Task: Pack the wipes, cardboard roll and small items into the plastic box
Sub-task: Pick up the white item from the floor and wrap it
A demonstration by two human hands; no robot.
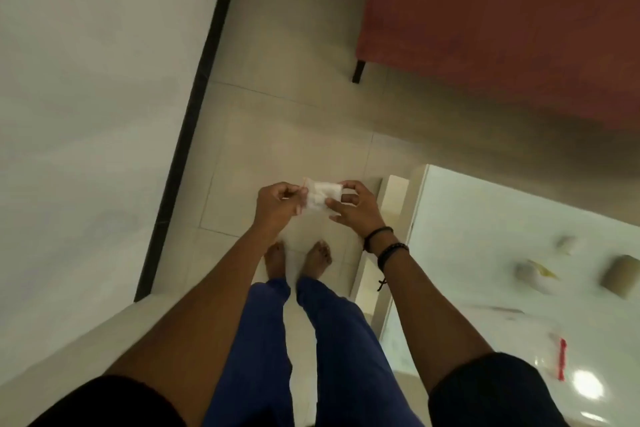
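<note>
I hold a small white wipe packet [320, 196] out in front of me over the tiled floor, one hand at each end. My left hand [278, 206] pinches its left edge and my right hand [353, 206] grips its right side. On the white table [467, 236] at the right lie a brown cardboard roll [621, 276], a crumpled white and yellow piece [535, 274], a small pale item [568, 243] and a clear bag with a red strip [561, 362]. No plastic box is in view.
A white wall with a black skirting strip [194, 114] runs along the left. A red piece of furniture on a dark leg [485, 28] stands at the back right. My bare feet [298, 258] stand on the beige floor tiles beside the table's edge.
</note>
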